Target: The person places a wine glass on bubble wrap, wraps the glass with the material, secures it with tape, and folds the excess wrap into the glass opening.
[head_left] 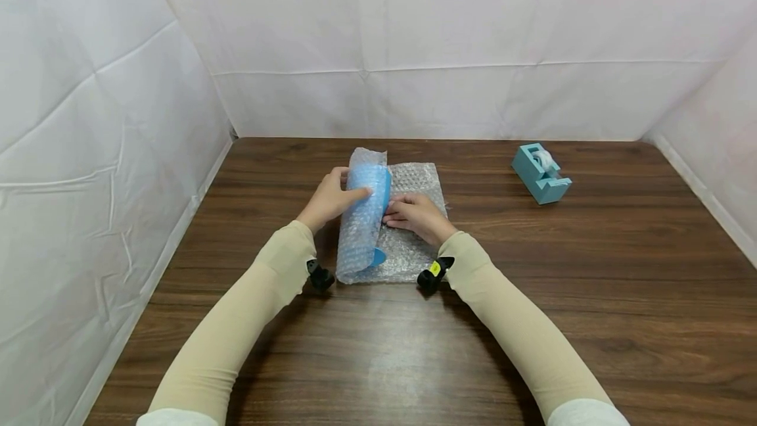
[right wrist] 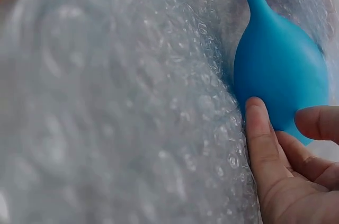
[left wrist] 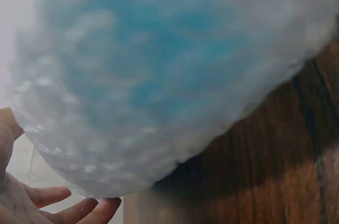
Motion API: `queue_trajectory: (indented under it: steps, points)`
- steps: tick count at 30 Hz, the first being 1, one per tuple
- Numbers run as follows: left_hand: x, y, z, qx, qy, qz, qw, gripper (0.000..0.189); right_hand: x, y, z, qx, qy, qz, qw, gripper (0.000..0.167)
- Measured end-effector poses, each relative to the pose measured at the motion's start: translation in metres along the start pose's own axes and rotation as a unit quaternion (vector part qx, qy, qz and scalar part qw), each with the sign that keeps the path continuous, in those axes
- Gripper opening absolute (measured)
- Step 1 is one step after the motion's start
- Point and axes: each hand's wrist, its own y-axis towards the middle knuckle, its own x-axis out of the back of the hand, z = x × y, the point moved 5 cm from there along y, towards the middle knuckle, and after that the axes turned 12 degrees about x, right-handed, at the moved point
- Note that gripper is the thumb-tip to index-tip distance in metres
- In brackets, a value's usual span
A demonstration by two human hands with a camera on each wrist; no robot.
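A blue goblet (right wrist: 280, 70) lies on its side on a sheet of bubble wrap (head_left: 408, 261). The left part of the sheet is folded over it, so only an edge of the bowl and the foot (head_left: 378, 257) show uncovered in the head view. My left hand (head_left: 332, 199) grips the folded wrap from the left, thumb on top and fingers behind. The left wrist view shows the wrap close up, blue showing through. From the right, my right hand (head_left: 418, 215) holds the goblet's bowl near its rim with thumb and fingers, beside the fold.
A light blue tape dispenser (head_left: 539, 175) with a roll of clear tape stands at the back right of the brown wooden table (head_left: 621, 281). White sheeting (head_left: 449, 104) rises behind the table and along both sides.
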Motion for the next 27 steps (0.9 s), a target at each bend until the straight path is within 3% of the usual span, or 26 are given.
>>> queue_trajectory:
  steps: [6, 11, 19, 27]
  points:
    - [-0.007, 0.002, 0.0, 0.008, -0.003, 0.009, 0.9999, 0.083, 0.002, -0.001, -0.001, -0.013, 0.011, -0.006, 0.9998, 0.037]
    - [-0.012, 0.004, 0.0, 0.02, -0.004, 0.009, 0.9997, 0.087, 0.003, -0.001, -0.003, -0.026, 0.051, -0.025, 0.998, 0.039]
    - [-0.015, 0.004, -0.002, 0.023, -0.002, 0.011, 0.9997, 0.089, 0.003, -0.004, -0.002, -0.035, 0.072, -0.014, 0.9967, 0.073]
    - [-0.016, 0.004, -0.002, 0.013, 0.002, 0.013, 0.9998, 0.089, 0.004, -0.003, -0.003, -0.015, 0.051, 0.006, 0.9986, 0.067]
